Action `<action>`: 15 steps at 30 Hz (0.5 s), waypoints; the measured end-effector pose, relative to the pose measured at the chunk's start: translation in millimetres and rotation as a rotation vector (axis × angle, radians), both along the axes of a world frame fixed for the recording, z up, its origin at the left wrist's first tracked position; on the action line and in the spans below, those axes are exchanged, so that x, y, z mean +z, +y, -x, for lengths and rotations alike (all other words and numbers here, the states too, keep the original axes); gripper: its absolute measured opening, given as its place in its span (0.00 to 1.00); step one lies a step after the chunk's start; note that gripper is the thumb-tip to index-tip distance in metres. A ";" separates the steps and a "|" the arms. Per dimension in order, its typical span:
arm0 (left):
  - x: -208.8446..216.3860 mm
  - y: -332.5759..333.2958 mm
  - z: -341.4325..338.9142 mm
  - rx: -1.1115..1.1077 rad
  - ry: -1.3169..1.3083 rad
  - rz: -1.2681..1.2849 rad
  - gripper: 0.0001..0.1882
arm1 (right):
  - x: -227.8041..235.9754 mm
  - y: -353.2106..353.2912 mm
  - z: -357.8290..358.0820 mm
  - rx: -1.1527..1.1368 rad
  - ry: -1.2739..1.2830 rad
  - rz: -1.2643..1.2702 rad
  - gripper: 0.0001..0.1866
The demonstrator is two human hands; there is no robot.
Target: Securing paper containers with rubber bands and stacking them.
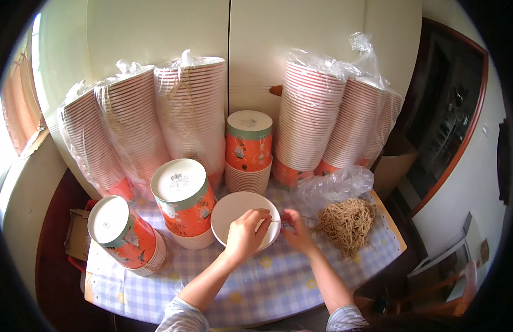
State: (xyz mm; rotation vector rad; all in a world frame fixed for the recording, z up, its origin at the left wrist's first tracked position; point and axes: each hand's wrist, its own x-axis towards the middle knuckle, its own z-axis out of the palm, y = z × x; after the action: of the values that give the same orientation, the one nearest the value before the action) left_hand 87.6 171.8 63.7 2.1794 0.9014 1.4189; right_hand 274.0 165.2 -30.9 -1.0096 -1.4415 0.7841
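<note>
A round white paper bucket (234, 206) stands near the middle of the table. Above its right side is my left hand (247, 233), fingers bent into a pinch. A short, thin tan strand, like string (275, 221), shows at those fingertips. My right hand (298, 233) is at the bucket's right rim, its fingers curled inward close to the left hand; what they hold, if anything, is hidden. Right of it lies a loose heap of tan string (349, 224).
Upturned stacks of orange and green paper buckets stand left (136, 235), centre-left (187, 213) and behind (249, 149). Tall plastic-wrapped bucket stacks (190, 110) line the back, more (312, 116) to the right. Crumpled clear plastic (339, 185) lies on the checked tablecloth (234, 293).
</note>
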 end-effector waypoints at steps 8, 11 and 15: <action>-9.9 9.3 7.9 -0.295 -0.353 0.423 0.08 | 113.8 -32.8 -6.8 0.030 -0.528 0.225 0.07; -5.1 7.3 8.4 -0.246 -0.252 0.472 0.09 | 144.3 -38.1 2.0 0.061 -0.771 -0.049 0.08; 4.4 0.2 2.7 -0.164 -0.038 0.389 0.09 | 155.9 -45.6 7.1 0.078 -0.856 -0.123 0.06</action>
State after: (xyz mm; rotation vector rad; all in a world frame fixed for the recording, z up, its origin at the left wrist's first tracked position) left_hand 84.9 172.0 68.1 1.8808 0.8787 1.0979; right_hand 266.9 119.6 125.1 -1.2670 -2.2306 0.2952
